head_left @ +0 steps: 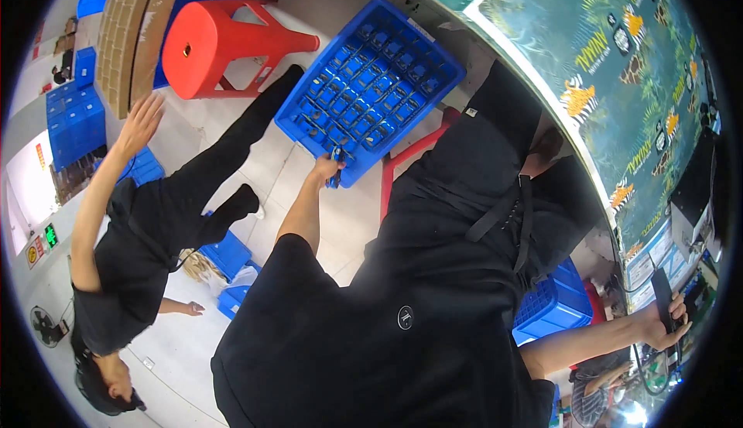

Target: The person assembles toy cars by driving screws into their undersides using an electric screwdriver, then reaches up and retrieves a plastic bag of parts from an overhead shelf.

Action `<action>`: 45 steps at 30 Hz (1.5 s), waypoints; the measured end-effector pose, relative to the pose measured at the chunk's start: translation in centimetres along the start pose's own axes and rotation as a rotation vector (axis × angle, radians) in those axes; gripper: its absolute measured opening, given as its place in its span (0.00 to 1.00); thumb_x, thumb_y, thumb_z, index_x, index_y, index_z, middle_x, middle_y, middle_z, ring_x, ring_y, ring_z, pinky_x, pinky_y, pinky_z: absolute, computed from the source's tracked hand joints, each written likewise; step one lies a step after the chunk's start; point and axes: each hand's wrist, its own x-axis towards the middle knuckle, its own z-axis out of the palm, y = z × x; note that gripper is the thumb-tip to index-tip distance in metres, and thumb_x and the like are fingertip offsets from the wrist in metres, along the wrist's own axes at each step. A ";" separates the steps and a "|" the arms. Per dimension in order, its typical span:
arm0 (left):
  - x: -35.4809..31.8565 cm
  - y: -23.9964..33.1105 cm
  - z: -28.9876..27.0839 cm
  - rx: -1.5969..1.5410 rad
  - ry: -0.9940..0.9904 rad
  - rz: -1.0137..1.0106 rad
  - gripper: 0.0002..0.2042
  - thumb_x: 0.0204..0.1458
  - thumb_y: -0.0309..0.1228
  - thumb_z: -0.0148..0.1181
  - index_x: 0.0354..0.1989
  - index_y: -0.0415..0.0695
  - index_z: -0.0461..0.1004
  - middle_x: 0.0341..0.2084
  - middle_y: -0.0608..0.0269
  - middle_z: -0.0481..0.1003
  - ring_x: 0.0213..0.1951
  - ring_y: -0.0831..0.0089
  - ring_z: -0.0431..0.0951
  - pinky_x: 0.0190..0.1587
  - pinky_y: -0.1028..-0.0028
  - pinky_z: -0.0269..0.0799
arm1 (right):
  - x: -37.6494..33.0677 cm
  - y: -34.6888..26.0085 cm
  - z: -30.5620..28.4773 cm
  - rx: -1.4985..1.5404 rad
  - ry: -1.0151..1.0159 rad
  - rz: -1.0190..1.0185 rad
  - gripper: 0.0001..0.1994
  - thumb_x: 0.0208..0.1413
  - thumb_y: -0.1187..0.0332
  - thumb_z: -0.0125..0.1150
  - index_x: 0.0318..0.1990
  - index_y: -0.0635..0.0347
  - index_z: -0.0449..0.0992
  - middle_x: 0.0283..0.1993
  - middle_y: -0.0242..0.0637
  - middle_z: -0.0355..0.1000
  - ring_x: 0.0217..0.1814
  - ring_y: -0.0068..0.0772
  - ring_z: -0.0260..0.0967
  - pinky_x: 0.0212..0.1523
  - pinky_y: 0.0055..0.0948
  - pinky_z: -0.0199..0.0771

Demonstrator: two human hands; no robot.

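Observation:
My left hand [328, 169] is closed around a small blue-and-black part [335, 162] at the corner of a blue plastic crate [288, 124]. Rows of similar blue-and-black pieces [368, 91] fill the crate, set in a grid. Far off at the right, my right hand [662, 324] grips a dark, flat, elongated object [663, 298] at the table's side. What kind of object it is I cannot make out. A dark cable [648, 388] hangs below that hand.
A table with a green animal-print cover [573, 56] curves along the right. Beside the crate stands a red stool [205, 49]. A person in black [128, 250] is at the left, one arm raised. Another blue crate [553, 304] sits by my right side. Cardboard [128, 41] leans at upper left.

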 end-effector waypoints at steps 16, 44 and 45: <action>-1.1 -1.6 2.6 0.026 0.061 -0.063 0.35 0.40 0.32 0.76 0.60 0.42 0.71 0.42 0.57 0.79 0.38 0.68 0.78 0.40 0.68 0.74 | -1.5 1.3 3.7 -0.184 0.055 -0.071 0.09 0.51 0.69 0.58 0.28 0.64 0.67 0.23 0.34 0.53 0.29 0.33 0.55 0.42 0.33 0.55; -16.0 25.0 4.3 -0.546 -0.356 0.465 0.22 0.64 0.41 0.51 0.62 0.42 0.65 0.49 0.52 0.75 0.46 0.56 0.79 0.48 0.55 0.78 | -3.5 3.1 -0.1 0.110 -0.053 -0.068 0.12 0.54 0.63 0.57 0.36 0.64 0.69 0.26 0.33 0.52 0.29 0.27 0.50 0.38 0.33 0.48; -16.6 25.9 4.8 -0.583 -0.402 0.435 0.22 0.64 0.40 0.50 0.62 0.41 0.65 0.50 0.49 0.75 0.47 0.53 0.79 0.49 0.52 0.77 | -3.5 3.1 -0.8 0.139 -0.073 -0.060 0.12 0.53 0.63 0.57 0.36 0.64 0.69 0.27 0.33 0.52 0.29 0.27 0.50 0.39 0.33 0.48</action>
